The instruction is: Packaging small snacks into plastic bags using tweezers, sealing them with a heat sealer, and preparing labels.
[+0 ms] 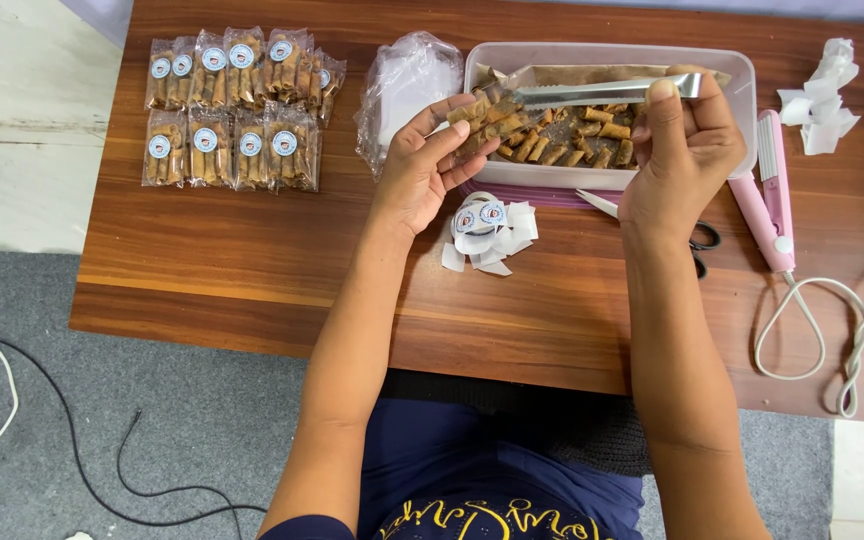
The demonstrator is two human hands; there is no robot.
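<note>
Clear plastic pouch [482, 125] being filled with brown rolled snacks by metal tongs [592, 95]

The left hand [422, 170] is pinching the pouch, fingers closed round it, just over the near rim of the plastic tub [742, 75]; the right hand [682, 150] is squeezing the tongs, whose tips are meeting the pouch mouth; a roll could be slipping off onto the desk [252, 250] if the squeeze loosens or the pouch tilts; the tub is holding loose rolls [592, 140] on brown paper; sealed packs [237, 105] are lying well to the left; stickers [487, 225], scissors [697, 240] and a pink sealer [772, 195] are lying near.
</note>
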